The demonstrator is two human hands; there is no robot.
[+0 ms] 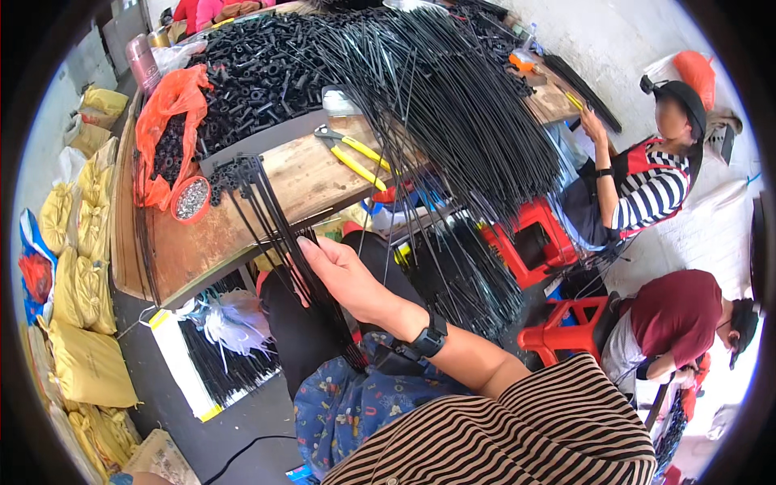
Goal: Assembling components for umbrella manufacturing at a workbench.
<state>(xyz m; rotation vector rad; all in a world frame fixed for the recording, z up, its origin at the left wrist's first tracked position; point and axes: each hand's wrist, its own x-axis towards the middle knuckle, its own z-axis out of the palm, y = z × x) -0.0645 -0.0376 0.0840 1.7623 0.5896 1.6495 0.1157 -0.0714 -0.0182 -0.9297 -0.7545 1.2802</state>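
I'm looking down on a wooden bench [242, 218] running from 9 to 1 o'clock; its near edge is sitting just above the hand, w/ a narrow gap of dark floor [242, 420] at 7 o'clock for moving. A big fan of black rods [453, 105] is spilling off the bench toward 3 o'clock, crowding that side. A heap of black fittings [259, 65] is piling up at 11 o'clock beside an orange bag [166, 113]. Yellow sacks [85, 356] are lining the 8 o'clock wall. Two other people are sitting at 2 and 4 o'clock by red stools [537, 238].

My right hand [343, 279], near centre, is closing around a bundle of black ties [279, 234]; the tie heads are resting on the bench edge, tails hiding behind the palm. Left hand isn't showing. Yellow-handled pliers [356, 153] are lying at 12 o'clock, a red dish [191, 199] of small bits at 10.
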